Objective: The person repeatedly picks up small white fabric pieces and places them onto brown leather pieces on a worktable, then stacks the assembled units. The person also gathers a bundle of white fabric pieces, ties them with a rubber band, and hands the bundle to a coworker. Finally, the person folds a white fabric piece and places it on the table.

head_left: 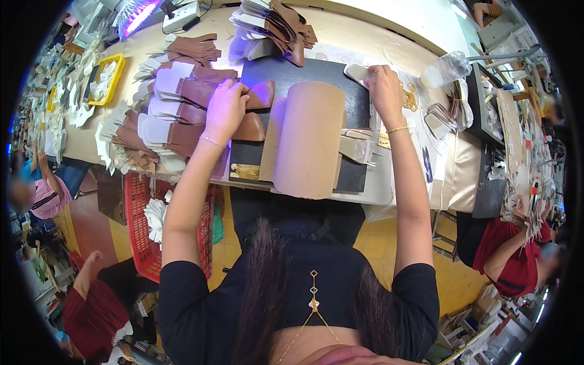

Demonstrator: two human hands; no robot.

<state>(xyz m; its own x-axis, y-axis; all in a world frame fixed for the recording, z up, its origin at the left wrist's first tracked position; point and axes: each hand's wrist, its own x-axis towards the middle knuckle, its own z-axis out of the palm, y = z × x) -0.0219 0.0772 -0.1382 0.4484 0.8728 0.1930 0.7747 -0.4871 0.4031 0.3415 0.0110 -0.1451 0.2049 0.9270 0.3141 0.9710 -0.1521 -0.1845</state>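
My left hand is closed, fingertips down on a brown leather piece at the left edge of a black board. A second brown leather piece lies just nearer to me. My right hand pinches the end of a white, rounded flat piece at the board's far right corner. Between my hands a tan half-round form stands on the board. Beside it on the right lie pale, rounded pieces.
Fanned stacks of brown and white leather pieces cover the left of the table, with another stack behind. A plastic bottle, yellow rubber bands and blue-handled snips lie right. A red basket stands below left.
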